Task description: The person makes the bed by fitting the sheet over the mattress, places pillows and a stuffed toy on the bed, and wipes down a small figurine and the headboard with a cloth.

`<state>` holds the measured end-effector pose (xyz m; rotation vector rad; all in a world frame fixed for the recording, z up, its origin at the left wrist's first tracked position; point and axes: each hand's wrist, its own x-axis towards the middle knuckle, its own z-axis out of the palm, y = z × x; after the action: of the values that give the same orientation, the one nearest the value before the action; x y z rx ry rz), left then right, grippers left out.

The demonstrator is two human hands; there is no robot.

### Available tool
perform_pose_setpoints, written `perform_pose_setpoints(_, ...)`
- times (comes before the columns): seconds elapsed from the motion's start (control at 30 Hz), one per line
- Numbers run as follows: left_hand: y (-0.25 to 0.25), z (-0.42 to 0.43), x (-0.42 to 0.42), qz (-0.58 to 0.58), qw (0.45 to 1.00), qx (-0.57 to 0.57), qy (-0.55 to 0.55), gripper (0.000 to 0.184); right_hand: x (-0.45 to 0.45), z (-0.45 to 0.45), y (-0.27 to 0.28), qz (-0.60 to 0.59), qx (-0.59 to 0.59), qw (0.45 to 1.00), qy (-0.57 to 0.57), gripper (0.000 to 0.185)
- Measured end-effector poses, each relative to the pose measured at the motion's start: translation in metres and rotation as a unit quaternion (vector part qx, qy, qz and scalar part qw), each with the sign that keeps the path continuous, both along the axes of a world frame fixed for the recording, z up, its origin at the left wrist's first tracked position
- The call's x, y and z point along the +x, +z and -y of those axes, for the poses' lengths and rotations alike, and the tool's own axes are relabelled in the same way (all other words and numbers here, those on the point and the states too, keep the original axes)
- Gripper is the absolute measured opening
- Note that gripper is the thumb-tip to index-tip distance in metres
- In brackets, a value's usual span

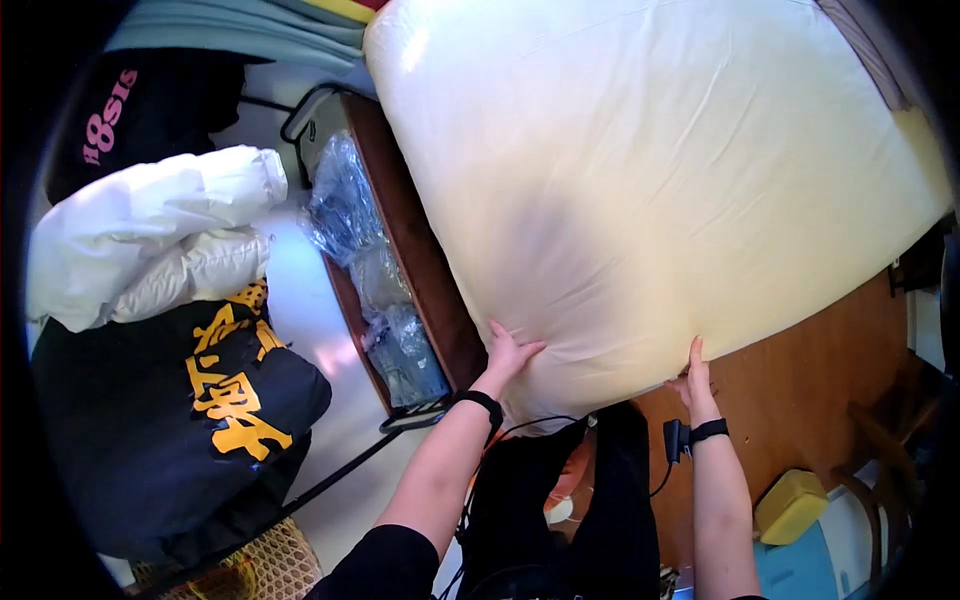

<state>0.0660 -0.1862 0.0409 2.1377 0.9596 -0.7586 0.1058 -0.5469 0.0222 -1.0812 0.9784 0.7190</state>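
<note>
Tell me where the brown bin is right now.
In the head view, the brown bin is left of centre, along the left edge of the mattress, its near end by the left hand, the white padded garment to its left.

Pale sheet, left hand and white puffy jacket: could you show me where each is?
Pale sheet [670, 190], head view: its broad top surface.
Left hand [509, 356], head view: the hand's middle.
White puffy jacket [165, 203], head view: its quilted upper part.

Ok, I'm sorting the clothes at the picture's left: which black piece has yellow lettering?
The lower black piece, below the white padded garment in the picture: it bears yellow lettering, whereas the upper black piece has pink lettering.
</note>
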Motion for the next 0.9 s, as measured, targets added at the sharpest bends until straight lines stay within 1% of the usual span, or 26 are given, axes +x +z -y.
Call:
perform_pose_setpoints(0.03,-0.005,-0.007,0.003,0.001,1.000,0.001,-0.008,0.134,0.001,0.000,0.000,0.001,0.001,1.000,-0.008,0.078)
perform_pose_setpoints(0.1,-0.020,-0.024,0.002,-0.001,0.997,-0.075,-0.011,0.131,0.001,0.005,0.000,-0.028,-0.014,0.999,0.038,0.079)
perform_pose_setpoints(0.13,-0.083,-0.052,-0.025,0.046,0.991,-0.122,0.024,0.127,-0.001,0.009,0.000,-0.029,-0.015,0.999,0.036,0.079)
perform_pose_setpoints(0.17,-0.062,-0.044,-0.015,-0.008,0.998,-0.055,-0.011,0.111,-0.002,0.012,-0.001,-0.027,-0.031,0.997,0.060,0.075)
perform_pose_setpoints(0.2,-0.027,-0.033,0.005,-0.060,0.997,0.016,-0.047,0.097,0.000,0.012,-0.006,-0.023,-0.044,0.995,0.083,0.072)
perform_pose_setpoints(0.23,0.001,-0.028,0.022,-0.056,0.997,0.020,-0.051,0.097,-0.005,0.022,-0.026,-0.019,-0.040,0.996,0.079,0.072)
perform_pose_setpoints(0.27,0.025,-0.023,0.041,-0.150,0.978,0.024,-0.140,0.072,-0.016,0.041,-0.061,0.014,-0.092,0.980,0.178,0.064)
perform_pose_setpoints(0.3,0.041,-0.019,0.054,-0.242,0.943,0.030,-0.226,0.049,-0.021,0.051,-0.080,0.047,-0.143,0.950,0.275,0.059)
perform_pose_setpoints(0.33,0.046,-0.016,0.060,-0.238,0.943,0.037,-0.230,0.049,-0.016,0.053,-0.064,0.052,-0.140,0.952,0.269,0.059)
perform_pose_setpoints(0.37,0.051,-0.009,0.067,-0.172,0.932,0.114,-0.298,0.034,-0.010,0.063,-0.044,0.058,-0.165,0.926,0.336,0.052)
perform_pose_setpoints(0.4,0.055,-0.001,0.075,-0.104,0.907,0.190,-0.361,0.025,0.000,0.068,-0.019,0.063,-0.190,0.893,0.402,0.048)
perform_pose_setpoints(0.43,0.065,0.019,0.095,-0.092,0.896,0.167,-0.401,0.019,0.006,0.068,0.002,0.068,-0.187,0.895,0.399,0.048)
perform_pose_setpoints(0.5,0.051,0.066,0.127,0.102,0.906,0.143,-0.386,0.016,0.022,0.061,0.034,0.077,-0.239,0.911,0.327,0.036)
perform_pose_setpoints(0.53,0.051,0.101,0.143,0.308,0.862,0.157,-0.370,0.016,0.030,0.052,0.041,0.085,-0.241,0.911,0.324,0.036)
perform_pose_setpoints(0.57,0.041,0.130,0.163,0.376,0.820,0.153,-0.402,0.026,0.037,0.042,0.049,0.155,-0.297,0.895,0.296,0.032)
perform_pose_setpoints(0.6,0.051,0.166,0.184,0.415,0.803,0.139,-0.404,0.041,0.044,0.031,0.054,0.225,-0.351,0.869,0.265,0.029)
perform_pose_setpoints(0.63,0.056,0.198,0.202,0.394,0.803,0.147,-0.423,0.049,0.050,0.020,0.055,0.289,-0.377,0.848,0.236,0.026)
perform_pose_setpoints(0.67,0.053,0.223,0.216,0.371,0.803,0.156,-0.440,0.058,0.053,0.006,0.055,0.322,-0.471,0.772,0.279,0.036)
perform_pose_setpoints(0.73,0.030,0.251,0.239,0.430,0.745,0.176,-0.479,0.066,0.059,-0.013,0.048,0.373,-0.520,0.696,0.325,0.051)
perform_pose_setpoints(0.77,0.021,0.253,0.253,0.433,0.743,0.176,-0.480,0.066,0.059,-0.020,0.044,0.374,-0.523,0.695,0.322,0.051)
perform_pose_setpoints(0.83,0.003,0.246,0.283,0.456,0.721,0.101,-0.512,0.068,0.055,-0.034,0.038,0.241,-0.566,0.673,0.411,0.062)
perform_pose_setpoints(0.9,-0.011,0.212,0.317,0.449,0.724,0.098,-0.514,0.067,0.060,-0.036,0.034,0.210,-0.565,0.678,0.422,0.063)
